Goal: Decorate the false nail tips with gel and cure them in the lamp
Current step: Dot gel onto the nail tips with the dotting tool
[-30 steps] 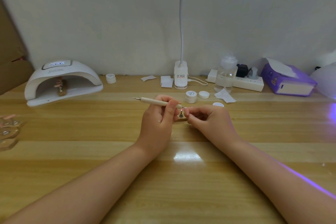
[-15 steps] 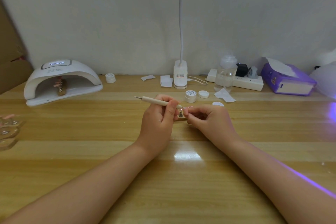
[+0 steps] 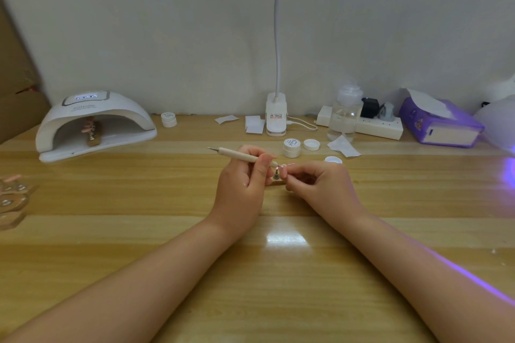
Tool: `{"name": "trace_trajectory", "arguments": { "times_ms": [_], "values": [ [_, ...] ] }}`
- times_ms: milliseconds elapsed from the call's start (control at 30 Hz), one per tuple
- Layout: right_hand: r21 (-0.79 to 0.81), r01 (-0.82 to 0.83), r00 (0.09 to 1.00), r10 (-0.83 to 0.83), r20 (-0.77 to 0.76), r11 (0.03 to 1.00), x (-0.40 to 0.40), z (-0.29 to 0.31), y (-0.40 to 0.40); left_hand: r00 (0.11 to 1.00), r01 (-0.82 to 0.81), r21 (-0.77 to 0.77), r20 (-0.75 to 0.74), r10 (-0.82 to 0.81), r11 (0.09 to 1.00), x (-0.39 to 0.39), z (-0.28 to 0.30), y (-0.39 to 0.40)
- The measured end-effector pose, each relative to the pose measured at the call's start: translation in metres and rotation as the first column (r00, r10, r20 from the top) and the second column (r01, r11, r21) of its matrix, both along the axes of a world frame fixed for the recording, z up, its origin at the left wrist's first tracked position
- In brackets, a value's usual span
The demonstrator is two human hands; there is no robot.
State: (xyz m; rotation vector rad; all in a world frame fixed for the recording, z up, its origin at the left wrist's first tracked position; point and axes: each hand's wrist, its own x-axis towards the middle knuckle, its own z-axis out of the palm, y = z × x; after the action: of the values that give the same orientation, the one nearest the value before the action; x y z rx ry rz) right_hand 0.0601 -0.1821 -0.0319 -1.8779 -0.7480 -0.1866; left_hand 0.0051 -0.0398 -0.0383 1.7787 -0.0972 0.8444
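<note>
My left hand (image 3: 241, 184) grips a pale dotting pen (image 3: 237, 154), its near tip touching a false nail tip (image 3: 284, 167) on a small metal stand (image 3: 276, 175). My right hand (image 3: 320, 186) pinches that nail tip and stand at mid table. The white curing lamp (image 3: 92, 120) stands at the back left with a holder of pink nail tips (image 3: 92, 132) inside. An open gel pot (image 3: 291, 147) and its lid (image 3: 311, 144) sit just behind my hands.
More nail-tip stands (image 3: 12, 198) lie at the left edge. Along the back wall are a desk-lamp base (image 3: 276, 118), a second gel pot (image 3: 169, 119), paper wipes (image 3: 254, 124), a clear bottle (image 3: 345, 114), a power strip (image 3: 376, 127) and a purple tissue box (image 3: 440, 125).
Both hands stay almost still; the pen tip shifts slightly on the nail tip.
</note>
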Motion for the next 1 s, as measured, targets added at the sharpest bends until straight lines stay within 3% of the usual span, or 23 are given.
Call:
{"name": "trace_trajectory", "arguments": {
  "times_ms": [1000],
  "values": [
    [0.011, -0.006, 1.000, 0.006, 0.021, 1.000, 0.0023, -0.0035, -0.0002, 1.000, -0.010, 0.004, -0.024, 0.010, 1.000, -0.0012, -0.0002, 0.0002]
  ]
}}
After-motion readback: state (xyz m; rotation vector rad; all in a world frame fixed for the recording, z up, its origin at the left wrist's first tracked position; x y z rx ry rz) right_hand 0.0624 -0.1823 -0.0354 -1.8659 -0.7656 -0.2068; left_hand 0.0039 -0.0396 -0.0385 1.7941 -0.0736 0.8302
